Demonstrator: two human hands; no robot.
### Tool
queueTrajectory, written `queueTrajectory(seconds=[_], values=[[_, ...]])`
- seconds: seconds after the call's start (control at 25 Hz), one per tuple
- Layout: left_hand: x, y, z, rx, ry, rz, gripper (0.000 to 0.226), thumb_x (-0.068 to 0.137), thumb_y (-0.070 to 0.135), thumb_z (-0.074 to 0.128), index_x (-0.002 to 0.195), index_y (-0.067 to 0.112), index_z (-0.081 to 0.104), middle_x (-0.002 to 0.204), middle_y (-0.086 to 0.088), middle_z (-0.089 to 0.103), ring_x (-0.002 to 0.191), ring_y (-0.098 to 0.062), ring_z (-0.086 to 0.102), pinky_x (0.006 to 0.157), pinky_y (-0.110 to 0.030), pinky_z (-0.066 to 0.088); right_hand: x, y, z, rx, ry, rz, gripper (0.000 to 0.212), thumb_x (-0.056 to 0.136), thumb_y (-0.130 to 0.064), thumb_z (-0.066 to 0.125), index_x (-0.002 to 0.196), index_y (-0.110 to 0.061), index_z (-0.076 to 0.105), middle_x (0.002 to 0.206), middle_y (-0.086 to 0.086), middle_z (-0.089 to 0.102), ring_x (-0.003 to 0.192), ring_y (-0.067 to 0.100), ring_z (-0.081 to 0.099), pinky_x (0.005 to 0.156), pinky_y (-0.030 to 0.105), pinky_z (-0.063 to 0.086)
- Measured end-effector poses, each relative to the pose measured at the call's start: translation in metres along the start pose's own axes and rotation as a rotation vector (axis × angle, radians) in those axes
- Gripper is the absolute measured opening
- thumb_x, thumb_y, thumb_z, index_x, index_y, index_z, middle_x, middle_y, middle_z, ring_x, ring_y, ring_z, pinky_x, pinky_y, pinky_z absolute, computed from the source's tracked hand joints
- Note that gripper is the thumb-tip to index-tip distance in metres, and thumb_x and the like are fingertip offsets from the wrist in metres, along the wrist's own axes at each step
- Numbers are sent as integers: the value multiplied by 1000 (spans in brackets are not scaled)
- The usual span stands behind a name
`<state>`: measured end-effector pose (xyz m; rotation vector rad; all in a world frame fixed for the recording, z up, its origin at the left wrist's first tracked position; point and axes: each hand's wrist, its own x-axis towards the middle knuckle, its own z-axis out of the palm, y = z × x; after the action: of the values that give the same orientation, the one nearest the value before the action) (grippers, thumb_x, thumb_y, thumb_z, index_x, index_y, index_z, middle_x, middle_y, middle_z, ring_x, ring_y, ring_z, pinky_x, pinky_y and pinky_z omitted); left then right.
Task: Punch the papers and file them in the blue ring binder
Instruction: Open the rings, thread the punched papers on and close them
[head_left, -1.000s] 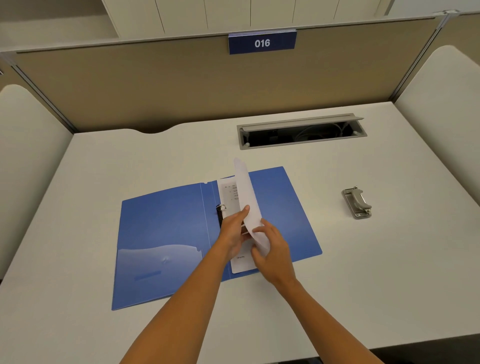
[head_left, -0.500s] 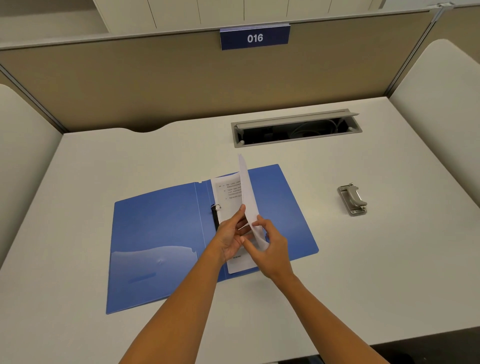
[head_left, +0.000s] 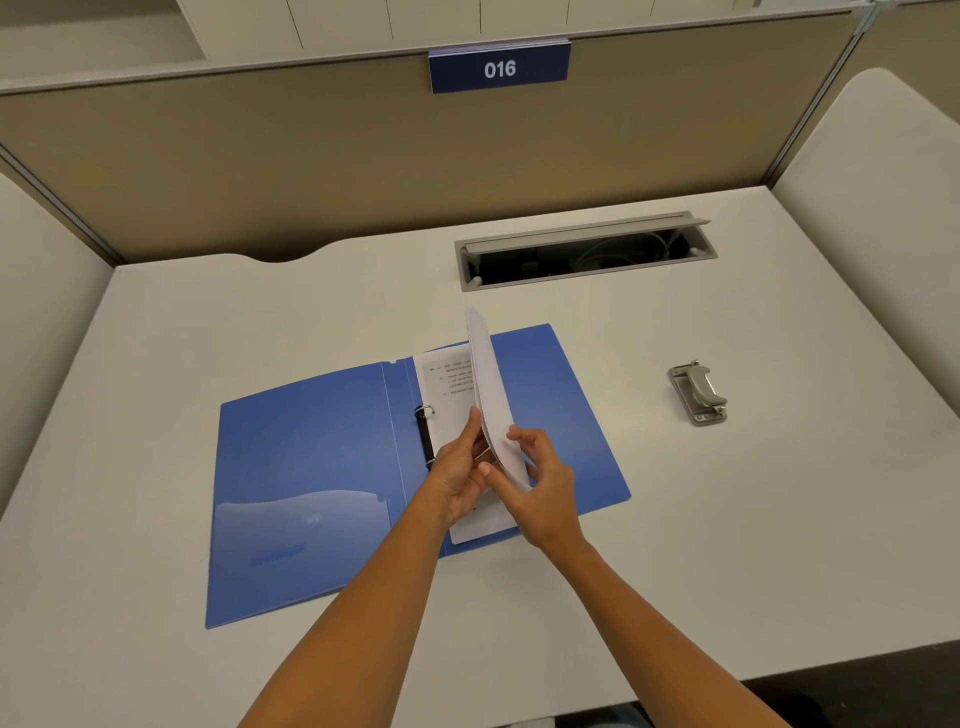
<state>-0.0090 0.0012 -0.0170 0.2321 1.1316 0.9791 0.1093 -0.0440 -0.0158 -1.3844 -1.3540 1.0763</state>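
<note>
Binder: the blue ring binder (head_left: 322, 467) lies open flat on the white desk (head_left: 727, 519), a little to nine o'clock of the desk's middle, its black ring spine (head_left: 425, 436) running down the centre fold.
Filed sheet: one printed page (head_left: 447, 384) lies on the binder's right half, just beside the rings; its lower part is covered by the hands.
Loose papers: a thin white sheaf (head_left: 491, 395) stands nearly on edge over the right half, top edge pointing to twelve o'clock.
Left hand: the left hand (head_left: 460, 478) pinches the sheaf's lower edge from the nine o'clock side, fingers narrow on the paper.
Right hand: the right hand (head_left: 545, 488) grips the same lower edge from the three o'clock side, thumb pressed on the sheet.
Rings: the upper ring (head_left: 427, 411) looks open, though I cannot be sure from here; the lower one is hidden.
Punch: the grey hole punch (head_left: 697, 397) sits well apart at three o'clock of the binder, untouched.
Desk back: an open cable tray (head_left: 584, 252) at twelve o'clock, a sign reading 016 (head_left: 498, 68) on the partition above.
</note>
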Motion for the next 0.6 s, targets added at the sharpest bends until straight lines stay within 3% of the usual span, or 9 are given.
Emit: queueTrajectory(seconds=[0.16, 0.32, 0.36, 0.48, 0.6], values=[[1, -2, -1, 11, 24, -27, 55, 82, 46, 62, 130, 19, 56, 116, -14, 70, 109, -31, 67, 97, -50, 51, 1, 0, -4, 44, 13, 10, 59, 76, -43, 74, 124, -18, 51, 116, -14, 58, 106, -2, 58, 81, 3, 45], [-4, 1, 3, 36, 77, 20, 28, 94, 23, 60, 118, 9, 62, 106, -13, 70, 94, -22, 69, 69, -30, 61, 2, 1, -8, 59, 30, 44, 54, 77, -38, 75, 121, -23, 50, 115, -15, 59, 104, 3, 60, 84, 8, 49], [-5, 3, 4, 64, 91, 41, 24, 93, 18, 61, 114, 6, 63, 103, -12, 70, 91, -21, 68, 70, -30, 60, 3, 1, -9, 61, 50, 58, 52, 77, -37, 76, 120, -23, 51, 115, -13, 60, 104, 4, 61, 85, 11, 50], [-10, 14, 4, 137, 94, 89, 10, 88, 10, 67, 97, 4, 68, 101, -12, 71, 90, -23, 68, 79, -35, 59, 3, 5, -18, 52, 176, 109, 48, 78, -35, 76, 117, -22, 52, 111, -15, 61, 99, 2, 62, 80, 11, 52], [-15, 26, -10, 185, 127, 134, 8, 85, 10, 71, 90, 5, 69, 97, -9, 72, 89, -23, 68, 72, -32, 60, 0, 13, -28, 21, 342, 138, 36, 86, -28, 70, 116, -22, 50, 106, -14, 60, 96, 5, 62, 71, 9, 53]])
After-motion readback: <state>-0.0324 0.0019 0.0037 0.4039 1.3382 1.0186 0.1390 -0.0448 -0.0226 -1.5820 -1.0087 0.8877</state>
